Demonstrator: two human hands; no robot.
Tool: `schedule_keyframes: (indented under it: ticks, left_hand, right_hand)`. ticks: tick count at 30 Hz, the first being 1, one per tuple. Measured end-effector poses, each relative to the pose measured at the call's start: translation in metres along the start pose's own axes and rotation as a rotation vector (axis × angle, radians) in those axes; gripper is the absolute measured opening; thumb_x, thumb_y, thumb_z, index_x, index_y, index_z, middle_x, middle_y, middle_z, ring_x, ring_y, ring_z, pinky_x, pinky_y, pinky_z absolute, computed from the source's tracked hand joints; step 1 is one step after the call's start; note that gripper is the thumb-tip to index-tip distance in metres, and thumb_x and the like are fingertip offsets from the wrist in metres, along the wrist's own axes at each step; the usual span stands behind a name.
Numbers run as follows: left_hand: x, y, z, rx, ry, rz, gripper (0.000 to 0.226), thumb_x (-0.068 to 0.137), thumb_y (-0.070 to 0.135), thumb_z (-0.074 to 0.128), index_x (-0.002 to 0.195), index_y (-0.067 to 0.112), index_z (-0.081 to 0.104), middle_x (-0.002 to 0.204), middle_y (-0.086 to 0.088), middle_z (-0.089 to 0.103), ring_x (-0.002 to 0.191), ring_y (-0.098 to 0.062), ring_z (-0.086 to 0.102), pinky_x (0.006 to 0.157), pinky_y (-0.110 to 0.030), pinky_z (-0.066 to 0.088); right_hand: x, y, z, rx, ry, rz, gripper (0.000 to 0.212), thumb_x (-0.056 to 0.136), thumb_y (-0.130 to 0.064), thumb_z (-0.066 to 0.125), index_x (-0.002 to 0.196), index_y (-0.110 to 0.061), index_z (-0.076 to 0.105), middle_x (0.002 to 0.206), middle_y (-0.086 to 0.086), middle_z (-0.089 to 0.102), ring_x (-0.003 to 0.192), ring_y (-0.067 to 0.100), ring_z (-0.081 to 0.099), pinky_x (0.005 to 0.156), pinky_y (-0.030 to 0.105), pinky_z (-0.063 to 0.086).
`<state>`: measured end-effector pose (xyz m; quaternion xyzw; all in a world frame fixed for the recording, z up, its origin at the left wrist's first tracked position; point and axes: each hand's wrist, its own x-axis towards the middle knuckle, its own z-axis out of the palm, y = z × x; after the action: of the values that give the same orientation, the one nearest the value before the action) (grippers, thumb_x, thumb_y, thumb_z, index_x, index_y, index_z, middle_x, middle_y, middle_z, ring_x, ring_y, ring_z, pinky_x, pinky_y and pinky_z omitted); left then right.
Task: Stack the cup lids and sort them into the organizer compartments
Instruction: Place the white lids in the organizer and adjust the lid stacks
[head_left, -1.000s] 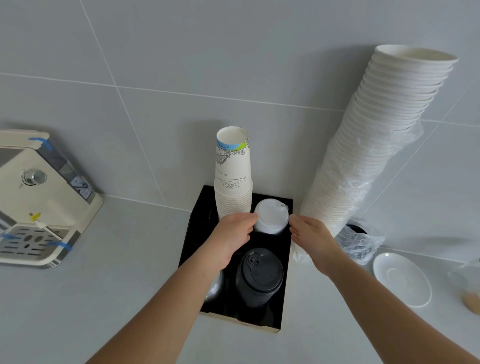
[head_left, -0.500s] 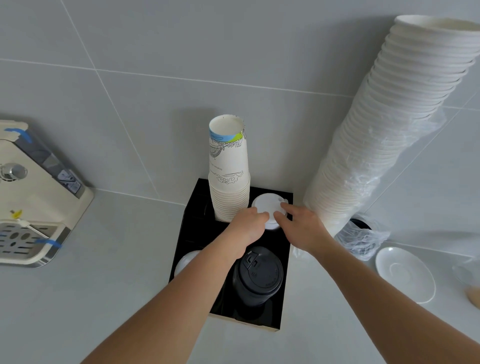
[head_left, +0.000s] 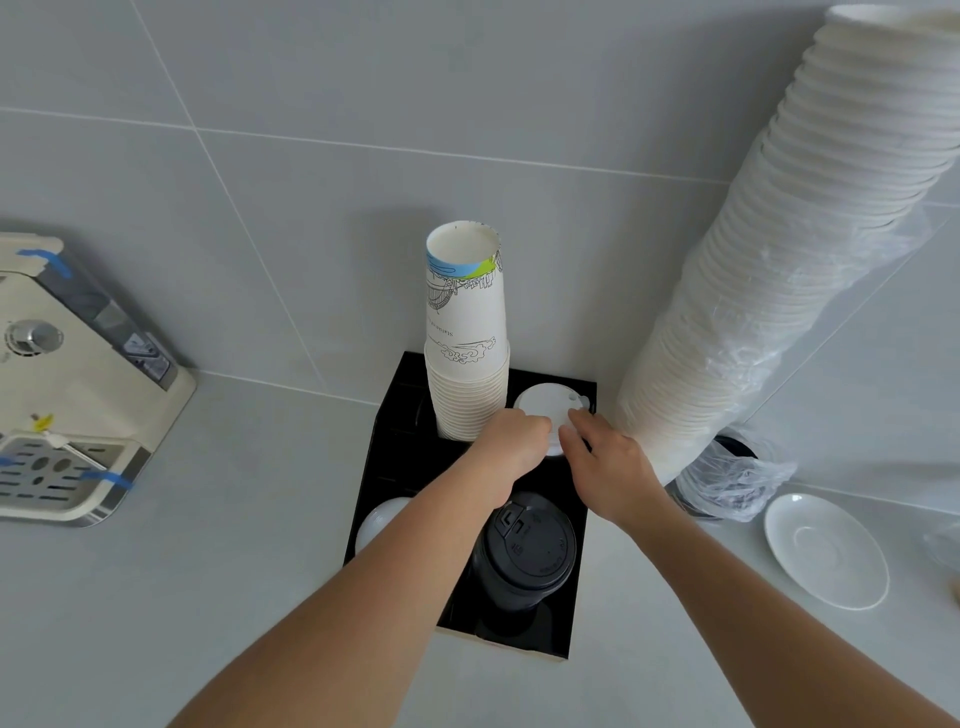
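In the organizer's (head_left: 584, 525) back-right compartment, both hands touch the white lids (head_left: 550, 410).

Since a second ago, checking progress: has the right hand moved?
Yes. The right hand moved left, from beside the organizer's right edge onto the white lids.

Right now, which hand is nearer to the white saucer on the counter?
Right. The right hand is on the white lids, on the side toward the white saucer; the left hand is on the far side.

Grey tiled wall (head_left: 467, 104), grey counter (head_left: 156, 597)
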<state>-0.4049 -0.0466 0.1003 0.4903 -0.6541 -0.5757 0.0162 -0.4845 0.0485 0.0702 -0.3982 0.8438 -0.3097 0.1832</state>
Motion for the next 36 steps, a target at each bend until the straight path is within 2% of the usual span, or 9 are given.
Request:
schedule_keyframes:
  ticks: [3,6,8,15,21,26,29,33,36]
  left_hand:
    - [-0.001,-0.002,0.000,-0.111,0.027,-0.053,0.023,0.092,0.016,0.046,0.105,0.001,0.058,0.078,-0.003,0.047,0.067,-0.017,0.042,0.061,-0.027,0.037]
    - [0.000,-0.006,0.000,-0.202,0.009,-0.081,0.034,0.089,0.021,0.049,0.118,0.005,0.059,0.102,-0.008,0.061,0.090,-0.021,0.054,0.094,-0.038,0.048]
    - [0.001,-0.007,0.000,-0.226,0.008,-0.079,0.035,0.089,0.022,0.049,0.119,0.006,0.059,0.108,-0.008,0.060,0.098,-0.021,0.054,0.102,-0.042,0.044]
    - [0.003,-0.005,-0.003,-0.361,-0.024,-0.108,0.019,0.094,0.024,0.049,0.107,0.013,0.056,0.093,-0.002,0.057,0.094,-0.019,0.050,0.086,-0.031,0.040]
    - [-0.002,-0.008,-0.012,-0.455,-0.137,-0.104,0.052,0.094,0.042,0.051,0.138,0.014,0.050,0.141,-0.001,0.052,0.130,-0.018,0.047,0.104,-0.031,0.036]
    - [-0.029,-0.008,-0.034,-0.483,-0.184,-0.021,0.055,0.097,0.042,0.048,0.141,0.010,0.045,0.147,-0.005,0.048,0.131,-0.018,0.048,0.113,-0.035,0.035]
    - [-0.046,-0.021,-0.049,-0.500,-0.123,0.014,0.058,0.095,0.040,0.052,0.142,0.006,0.044,0.145,-0.010,0.050,0.129,-0.020,0.051,0.109,-0.035,0.041]
    - [-0.075,-0.054,-0.056,-0.496,-0.042,0.016,0.053,0.093,0.035,0.058,0.138,0.007,0.049,0.137,-0.010,0.057,0.120,-0.020,0.057,0.100,-0.031,0.046]
    - [-0.094,-0.079,-0.050,-0.519,0.011,-0.018,0.049,0.093,0.032,0.059,0.135,0.008,0.052,0.135,-0.009,0.058,0.125,-0.021,0.056,0.104,-0.033,0.045]
  right_hand:
    - [0.001,-0.001,-0.002,0.026,0.003,-0.013,0.024,0.100,-0.015,0.040,0.085,0.003,0.046,0.079,0.015,0.051,0.078,0.031,0.048,0.059,0.025,0.033]
    - [0.002,-0.003,-0.003,0.024,0.027,-0.052,0.023,0.100,-0.009,0.040,0.090,0.007,0.052,0.082,0.017,0.054,0.081,0.033,0.049,0.064,0.027,0.033]
    - [0.002,-0.001,0.000,0.002,0.051,-0.082,0.020,0.099,-0.007,0.042,0.092,0.008,0.054,0.083,0.018,0.055,0.081,0.034,0.049,0.070,0.036,0.035]
    - [-0.007,0.002,0.001,0.061,0.043,-0.119,0.021,0.100,-0.009,0.041,0.090,0.005,0.052,0.083,0.014,0.055,0.081,0.033,0.050,0.068,0.033,0.034]
    - [-0.005,-0.006,-0.011,0.196,-0.042,0.046,0.038,0.103,-0.030,0.036,0.099,0.002,0.057,0.095,0.020,0.062,0.092,0.034,0.055,0.068,0.030,0.038]
    - [-0.012,-0.017,-0.026,0.397,-0.053,0.219,0.051,0.102,-0.041,0.036,0.115,0.002,0.060,0.120,0.022,0.064,0.116,0.036,0.056,0.100,0.044,0.044]
    - [-0.019,-0.023,-0.035,0.478,-0.043,0.264,0.045,0.103,-0.038,0.038,0.122,-0.005,0.063,0.133,0.008,0.061,0.128,0.028,0.051,0.099,0.032,0.040]
    - [-0.033,-0.022,-0.039,0.542,-0.082,0.254,0.040,0.101,-0.042,0.044,0.112,-0.010,0.065,0.127,0.020,0.061,0.125,0.031,0.053,0.110,0.043,0.038]
    - [-0.045,-0.013,-0.035,0.572,-0.125,0.254,0.025,0.095,-0.045,0.051,0.100,-0.032,0.072,0.116,-0.005,0.070,0.123,0.021,0.057,0.113,0.045,0.039]
